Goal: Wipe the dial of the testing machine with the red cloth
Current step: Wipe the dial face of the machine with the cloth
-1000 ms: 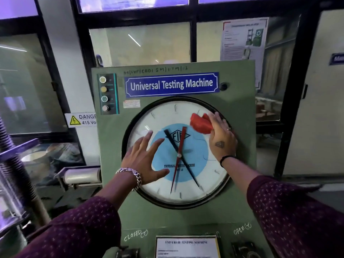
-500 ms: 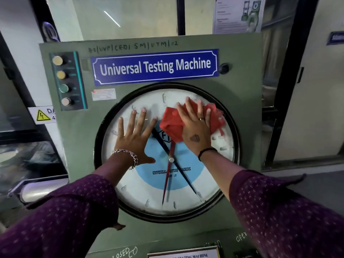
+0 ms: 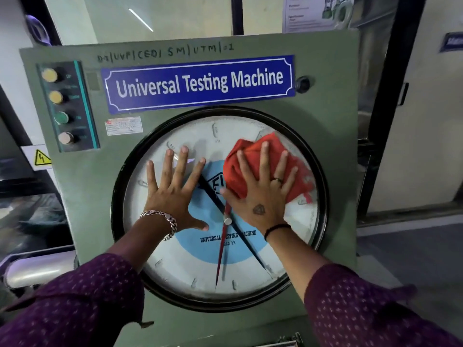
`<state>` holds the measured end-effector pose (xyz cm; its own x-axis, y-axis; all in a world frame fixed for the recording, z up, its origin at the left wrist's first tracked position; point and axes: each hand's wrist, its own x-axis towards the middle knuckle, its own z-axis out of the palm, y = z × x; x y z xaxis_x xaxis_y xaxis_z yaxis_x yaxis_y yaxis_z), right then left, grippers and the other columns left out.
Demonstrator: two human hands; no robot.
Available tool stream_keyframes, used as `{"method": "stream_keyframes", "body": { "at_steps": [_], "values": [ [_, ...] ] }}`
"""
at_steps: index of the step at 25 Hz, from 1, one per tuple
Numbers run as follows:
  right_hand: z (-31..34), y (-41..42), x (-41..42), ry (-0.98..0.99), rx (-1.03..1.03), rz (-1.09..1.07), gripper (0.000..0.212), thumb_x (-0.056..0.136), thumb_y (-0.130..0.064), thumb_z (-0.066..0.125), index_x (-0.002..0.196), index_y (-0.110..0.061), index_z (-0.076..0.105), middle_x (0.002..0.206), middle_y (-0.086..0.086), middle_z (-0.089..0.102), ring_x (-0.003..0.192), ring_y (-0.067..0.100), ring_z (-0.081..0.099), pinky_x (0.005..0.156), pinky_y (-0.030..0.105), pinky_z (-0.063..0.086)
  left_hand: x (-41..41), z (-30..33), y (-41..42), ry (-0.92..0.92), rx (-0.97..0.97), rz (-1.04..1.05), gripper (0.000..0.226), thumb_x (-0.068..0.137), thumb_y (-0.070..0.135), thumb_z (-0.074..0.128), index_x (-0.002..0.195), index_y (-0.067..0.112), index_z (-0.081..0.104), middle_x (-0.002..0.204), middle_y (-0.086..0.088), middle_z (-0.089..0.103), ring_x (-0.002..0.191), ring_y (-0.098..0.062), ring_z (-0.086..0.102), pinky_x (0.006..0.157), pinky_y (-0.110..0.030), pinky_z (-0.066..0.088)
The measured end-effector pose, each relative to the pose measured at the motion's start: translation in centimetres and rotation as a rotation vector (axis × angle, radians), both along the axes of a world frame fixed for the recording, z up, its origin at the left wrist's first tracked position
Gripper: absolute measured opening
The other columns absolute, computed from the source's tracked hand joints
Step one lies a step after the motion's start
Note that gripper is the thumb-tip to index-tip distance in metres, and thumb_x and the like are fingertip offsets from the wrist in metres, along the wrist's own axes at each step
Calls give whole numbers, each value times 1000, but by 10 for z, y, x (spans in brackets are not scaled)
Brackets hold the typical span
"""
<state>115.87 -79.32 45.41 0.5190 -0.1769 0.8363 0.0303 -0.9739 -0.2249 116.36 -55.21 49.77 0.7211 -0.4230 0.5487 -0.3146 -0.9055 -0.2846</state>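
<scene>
The round dial with a black rim, white face and blue centre fills the front of the green testing machine. My right hand lies flat with spread fingers on the crumpled red cloth, pressing it against the dial's upper right part. My left hand rests flat on the glass at the left, fingers spread, holding nothing. A red pointer and a black pointer cross at the dial's centre, partly hidden by my right hand.
A blue sign reading "Universal Testing Machine" sits above the dial. A panel of several round buttons is at the upper left. A yellow electrical hazard sticker is on the wall at left. Glass windows stand behind.
The camera has come closer to the dial. My right hand has spread the red cloth and slid it from the dial's right edge onto the upper right face. My left hand moved up the glass.
</scene>
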Motion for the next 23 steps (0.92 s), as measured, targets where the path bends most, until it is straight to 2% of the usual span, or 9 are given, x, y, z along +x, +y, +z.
{"method": "stream_keyframes", "body": {
  "at_steps": [2,6,7,9,12,15,18,21,23],
  "values": [
    [-40,-16,-20,37,-41,1,102,87,-98,45,174,-49,28,189,8,4,170,57,-1,128,83,3,-1,1,0,12,4,-2,185,25,102,76,177,31,-5,183,-15,-18,166,-44,-21,124,-81,-6],
    [-25,-17,-22,78,505,-82,105,88,-101,27,176,-43,24,189,13,1,168,59,0,126,86,7,-1,2,0,25,11,-2,187,25,101,78,176,31,-8,183,-15,-19,166,-46,-20,124,-81,-8],
    [-3,-6,-13,69,508,-83,104,88,-101,27,175,-44,25,188,14,3,168,60,1,126,86,5,-1,2,-1,26,13,1,187,25,101,78,176,31,-8,183,-15,-18,166,-46,-20,123,-80,-10],
    [11,9,0,42,232,-61,101,87,-102,32,173,-48,29,188,13,8,168,61,3,129,82,-1,-1,2,-1,24,10,8,187,24,101,77,177,30,-5,184,-16,-16,167,-47,-18,124,-78,-13],
    [-46,-9,-20,39,-62,16,99,87,-100,40,172,-51,30,189,10,7,169,57,0,129,83,4,0,2,0,27,9,-1,187,23,102,77,177,29,-1,184,-16,-14,167,-47,-16,124,-73,-20],
    [-92,-27,-48,156,229,-55,99,90,-98,34,174,-47,27,188,12,-5,168,59,-3,125,86,9,3,1,0,17,16,-3,188,22,102,76,177,29,0,184,-16,-13,167,-49,-13,123,-74,-22],
    [-35,-1,-24,118,464,-83,99,88,-102,24,174,-51,21,187,19,-8,165,65,-5,124,88,3,4,1,-1,10,19,-15,188,21,102,76,178,28,1,184,-17,-13,167,-50,-11,123,-76,-18],
    [10,30,1,19,144,-34,93,88,-102,30,170,-57,29,188,18,5,165,66,2,127,84,-2,3,0,-1,4,21,-14,188,23,102,77,177,29,-1,184,-16,-14,167,-49,-12,123,-78,-15],
    [-6,22,-7,-15,-20,-16,89,91,-99,36,169,-57,33,188,15,10,167,62,3,128,83,3,3,-1,-1,-2,18,-16,187,23,101,77,177,29,-2,184,-16,-15,167,-49,-13,122,-80,-13]
  ]
}}
